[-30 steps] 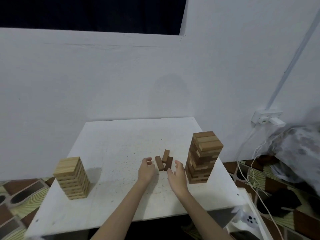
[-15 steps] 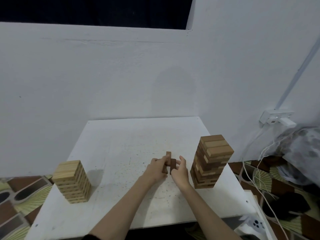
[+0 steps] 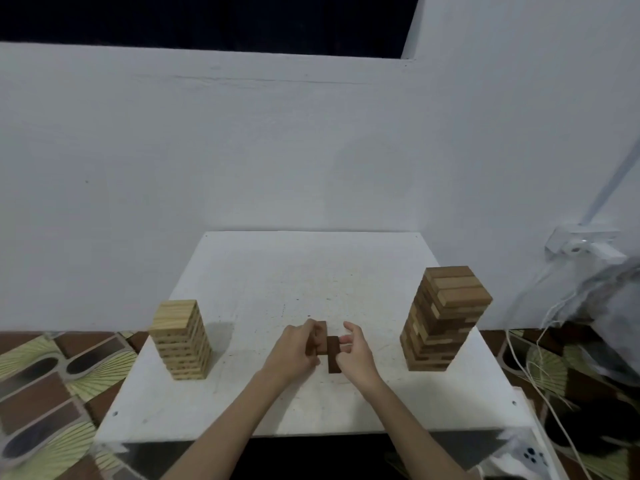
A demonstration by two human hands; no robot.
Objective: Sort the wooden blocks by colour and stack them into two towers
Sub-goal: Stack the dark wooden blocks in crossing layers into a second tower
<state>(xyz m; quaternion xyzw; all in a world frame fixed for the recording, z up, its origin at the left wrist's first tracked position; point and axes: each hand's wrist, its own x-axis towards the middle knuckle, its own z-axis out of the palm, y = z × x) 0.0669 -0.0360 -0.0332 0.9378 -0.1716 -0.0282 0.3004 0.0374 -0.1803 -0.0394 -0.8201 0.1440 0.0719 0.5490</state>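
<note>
Your left hand [image 3: 293, 348] curls round dark brown blocks [image 3: 320, 337], fingers wrapped over their top; how many it holds you cannot tell. Your right hand [image 3: 356, 355] pinches one more dark block [image 3: 333, 354] between thumb and fingertips, just beside the left hand's blocks and touching them. Both hands meet low over the white tabletop [image 3: 277, 278], near its middle. Well out to the left of your left hand stands the pale wood tower [image 3: 181, 339], squarely stacked. Well out to the right of your right hand stands the taller brown tower [image 3: 443, 317], its upper layers lighter brown and its sides uneven.
</note>
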